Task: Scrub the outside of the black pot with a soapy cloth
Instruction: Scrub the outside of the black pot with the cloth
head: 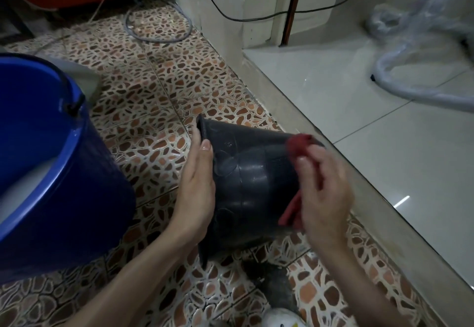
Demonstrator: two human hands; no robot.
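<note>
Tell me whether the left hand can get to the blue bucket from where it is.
Probably yes. The blue bucket stands close beside the left hand, with only bare floor tiles between them. That hand holds the black pot at its rim, so it would have to let go first.

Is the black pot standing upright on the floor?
No, the black pot is tipped on its side, the left hand holding its rim and the right hand pressing a red cloth against its bottom end.
</note>
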